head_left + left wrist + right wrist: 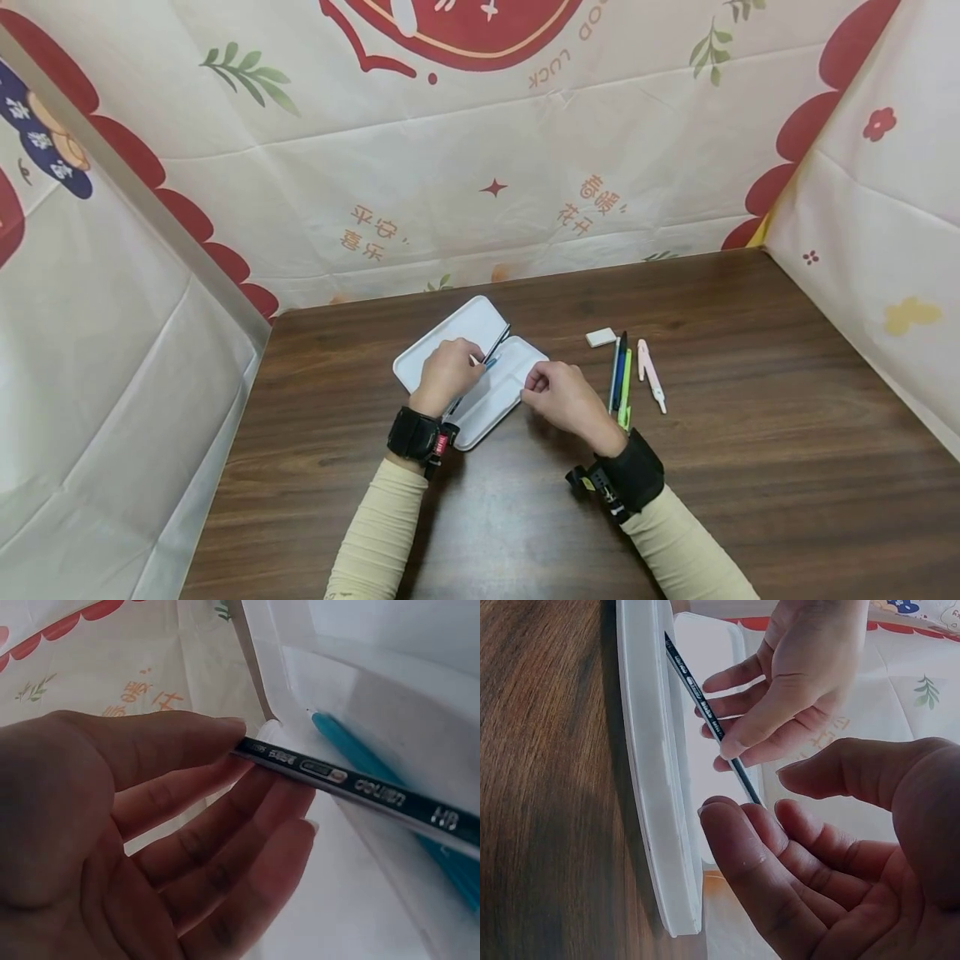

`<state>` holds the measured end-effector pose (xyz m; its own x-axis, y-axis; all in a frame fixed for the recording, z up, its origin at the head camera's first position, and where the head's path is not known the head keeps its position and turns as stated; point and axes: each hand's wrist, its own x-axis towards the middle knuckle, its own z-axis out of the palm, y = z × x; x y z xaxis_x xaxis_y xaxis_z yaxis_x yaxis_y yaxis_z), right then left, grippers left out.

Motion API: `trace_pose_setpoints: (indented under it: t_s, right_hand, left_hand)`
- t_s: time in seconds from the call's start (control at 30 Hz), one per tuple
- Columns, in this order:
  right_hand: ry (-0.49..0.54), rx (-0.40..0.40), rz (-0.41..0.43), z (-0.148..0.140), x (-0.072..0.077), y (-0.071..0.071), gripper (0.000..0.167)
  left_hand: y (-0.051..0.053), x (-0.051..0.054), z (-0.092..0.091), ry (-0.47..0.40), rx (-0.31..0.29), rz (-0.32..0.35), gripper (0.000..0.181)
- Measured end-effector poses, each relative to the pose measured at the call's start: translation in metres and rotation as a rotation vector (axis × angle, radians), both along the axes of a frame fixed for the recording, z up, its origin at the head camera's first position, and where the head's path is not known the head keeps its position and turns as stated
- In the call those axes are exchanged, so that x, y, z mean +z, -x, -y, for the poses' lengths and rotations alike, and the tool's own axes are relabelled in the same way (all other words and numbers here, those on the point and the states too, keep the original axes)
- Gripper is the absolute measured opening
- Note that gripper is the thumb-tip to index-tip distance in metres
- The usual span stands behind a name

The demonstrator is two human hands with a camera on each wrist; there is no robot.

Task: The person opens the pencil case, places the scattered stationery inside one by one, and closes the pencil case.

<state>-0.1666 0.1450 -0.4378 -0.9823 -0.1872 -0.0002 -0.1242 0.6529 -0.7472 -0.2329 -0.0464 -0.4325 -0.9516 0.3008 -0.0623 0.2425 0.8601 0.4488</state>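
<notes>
A white pencil case (487, 410) lies unfolded on the table, its lid (429, 346) toward the upper left. My left hand (447, 372) is over the hinge and pinches a dark HB pencil (337, 778) between thumb and fingers. Inside the case sits a teal pen (356, 754), below the pencil in the left wrist view. By the case's right end is my right hand (566, 398), fingers loosely bent, thumb and fingertips apart in the right wrist view with nothing between them. Whether it touches the case rim, I cannot tell.
Right of the case lie a white eraser (600, 337), a light blue pen (614, 379), a dark pen (621, 371), a green pen (626, 387) and a pink compass (652, 377). Printed cloth (450, 192) walls the table (750, 375) at the back and sides.
</notes>
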Motion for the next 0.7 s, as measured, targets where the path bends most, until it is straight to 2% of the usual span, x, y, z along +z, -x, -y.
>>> trace_pose_setpoints:
  t_s: [0.23,0.43,0.7]
  right_hand:
    - [0.007,-0.001,0.0,-0.002,0.0,0.0,0.01]
    - [0.003,-0.005,-0.004,-0.002,0.0,0.0,0.01]
    - [-0.002,-0.005,-0.019,-0.002,0.0,0.0,0.011]
  left_hand:
    - [0.0,-0.002,-0.006,0.046,-0.001,-0.041,0.013]
    - [0.001,-0.006,-0.01,0.109,-0.006,-0.038,0.015]
    - [0.002,-0.013,-0.013,0.149,-0.045,-0.083,0.008]
